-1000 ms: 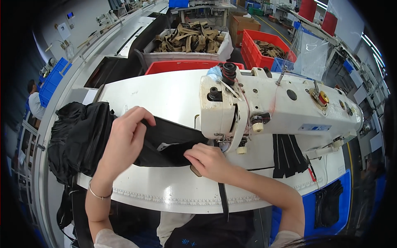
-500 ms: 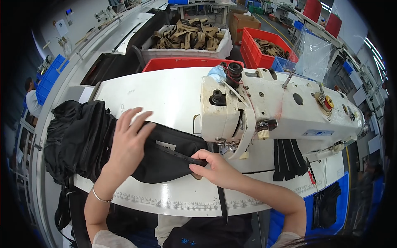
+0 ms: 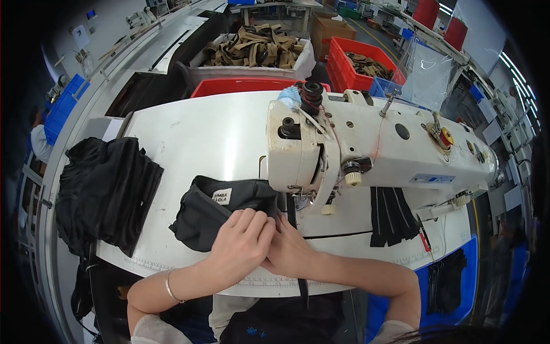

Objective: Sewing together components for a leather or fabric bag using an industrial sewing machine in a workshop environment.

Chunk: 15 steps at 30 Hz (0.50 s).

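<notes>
A black fabric piece with a white label (image 3: 200, 221), shaped like a pouch panel, lies bunched on the white sewing table, left of the needle area. My left hand (image 3: 242, 243) is closed over its near right edge, fingers curled down. Right beside it, my right hand (image 3: 291, 247) is closed on the same edge; the left hand partly hides its fingers. Both hands touch each other. The sewing machine (image 3: 372, 140) stands just beyond and right of them, its presser foot close to the fabric's right end. What the fingertips pinch is hidden.
A stack of black fabric pieces (image 3: 103, 192) sits at the table's left. Black strips (image 3: 392, 218) and red-handled snips (image 3: 424, 239) lie right of the machine. A blue bin (image 3: 471, 275) with black pieces is lower right. Tan strips (image 3: 258, 49) fill a white-lined container behind the table.
My left hand has come off the fabric's left side and moved right and nearer, beside my right hand. The fabric has pulled away from the stack and bunched up.
</notes>
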Motion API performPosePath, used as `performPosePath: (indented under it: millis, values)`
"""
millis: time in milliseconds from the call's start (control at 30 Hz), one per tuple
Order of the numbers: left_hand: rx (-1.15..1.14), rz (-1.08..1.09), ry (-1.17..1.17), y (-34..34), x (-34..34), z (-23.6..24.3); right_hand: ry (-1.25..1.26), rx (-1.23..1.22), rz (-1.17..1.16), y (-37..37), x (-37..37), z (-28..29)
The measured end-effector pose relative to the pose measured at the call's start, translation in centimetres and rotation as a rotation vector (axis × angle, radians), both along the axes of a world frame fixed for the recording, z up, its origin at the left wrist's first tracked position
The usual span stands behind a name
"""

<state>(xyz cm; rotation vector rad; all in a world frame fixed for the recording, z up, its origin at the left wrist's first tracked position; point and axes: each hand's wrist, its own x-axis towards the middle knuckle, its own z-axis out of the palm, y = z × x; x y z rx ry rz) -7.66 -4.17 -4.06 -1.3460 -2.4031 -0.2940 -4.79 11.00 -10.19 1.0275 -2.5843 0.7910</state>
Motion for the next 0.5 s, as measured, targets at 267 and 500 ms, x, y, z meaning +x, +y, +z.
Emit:
performPosePath:
  millis: [267, 500]
  values:
    - [0.242, -0.002, -0.109, 1.3, -3.5, -5.6, -0.081, 0.308, 0.335, 4.8, 5.6, 3.4]
    - [0.034, -0.06, -0.012, 1.2, -4.8, -5.2, 0.083, 0.149, 0.24, 5.1, 4.5, 0.0]
